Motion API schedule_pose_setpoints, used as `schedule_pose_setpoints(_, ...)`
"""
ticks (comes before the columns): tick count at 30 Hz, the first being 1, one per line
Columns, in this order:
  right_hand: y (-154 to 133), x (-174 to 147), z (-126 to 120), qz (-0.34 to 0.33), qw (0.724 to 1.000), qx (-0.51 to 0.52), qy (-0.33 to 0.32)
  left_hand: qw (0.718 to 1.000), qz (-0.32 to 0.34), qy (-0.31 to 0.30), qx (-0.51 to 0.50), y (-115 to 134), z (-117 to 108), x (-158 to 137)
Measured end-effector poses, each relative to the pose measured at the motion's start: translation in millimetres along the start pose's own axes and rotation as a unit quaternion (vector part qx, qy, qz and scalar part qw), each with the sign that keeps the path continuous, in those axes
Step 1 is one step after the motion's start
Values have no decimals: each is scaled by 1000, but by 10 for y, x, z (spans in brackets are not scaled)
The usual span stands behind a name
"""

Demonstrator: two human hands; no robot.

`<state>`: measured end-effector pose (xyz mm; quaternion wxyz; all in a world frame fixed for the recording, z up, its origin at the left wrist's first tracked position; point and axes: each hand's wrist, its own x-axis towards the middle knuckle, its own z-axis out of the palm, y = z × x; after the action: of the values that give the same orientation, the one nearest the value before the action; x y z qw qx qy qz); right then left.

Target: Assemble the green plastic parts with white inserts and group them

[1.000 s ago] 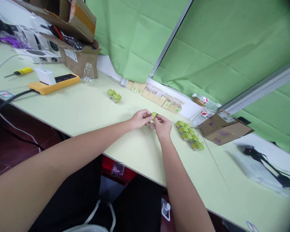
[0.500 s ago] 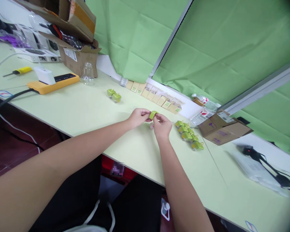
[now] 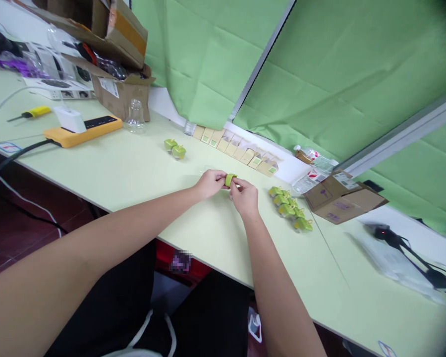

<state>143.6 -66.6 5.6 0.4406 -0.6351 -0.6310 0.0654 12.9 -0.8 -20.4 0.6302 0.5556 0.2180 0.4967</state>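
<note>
A small green cap-like piece (image 3: 229, 179) is pinched between my two hands above the table. My left hand (image 3: 210, 184) grips its left side with the fingertips. From the right, my right hand (image 3: 246, 196) holds it with thumb and fingers closed. Something pale shows just under the right fingers, too small to make out. Two little clear containers with green tops (image 3: 174, 148) stand beyond my left hand. To the right of my right hand, several more of the green-topped containers (image 3: 289, 208) sit in a cluster.
Small cardboard boxes (image 3: 236, 148) line the back edge beneath a green curtain (image 3: 208, 54). At left are an orange power strip (image 3: 96, 130), a yellow-handled screwdriver (image 3: 37, 112) and a clear bottle (image 3: 136, 117). An open carton (image 3: 342, 198) and plastic bottles (image 3: 315, 158) stand at right.
Both hands have shifted slightly left with the green piece, which has turned a little between the fingers. The containers and boxes have stayed in place.
</note>
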Motion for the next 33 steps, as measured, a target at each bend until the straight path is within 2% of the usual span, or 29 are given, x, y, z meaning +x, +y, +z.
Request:
schedule_pose_setpoints(4, -47, -3, -43, 3, 1000, -19, -18, 1000, 0, 0, 13, -7, -10, 5)
schedule_pose_setpoints(11, -77, -14, -24, 31, 999, -24, 37, 999, -1, -19, 29, -9, -25, 11)
schedule_pose_setpoints(15, -78, -21, -20, 13, 997, -40, 64, 997, 21, -42, 69, -43, -36, 2)
schedule_pose_setpoints(20, -28, -28, -7, 0, 998, -41, 38, 992, 42, -47, 107, -59, -58, -8)
schedule_pose_setpoints(27, 7, -23, 12, 0, 999, -9, 39, 997, 24, -39, 68, -47, -57, -4)
schedule_pose_setpoints(33, 17, -6, 5, -5, 998, 48, 26, 984, 24, -33, 173, -15, -65, -18)
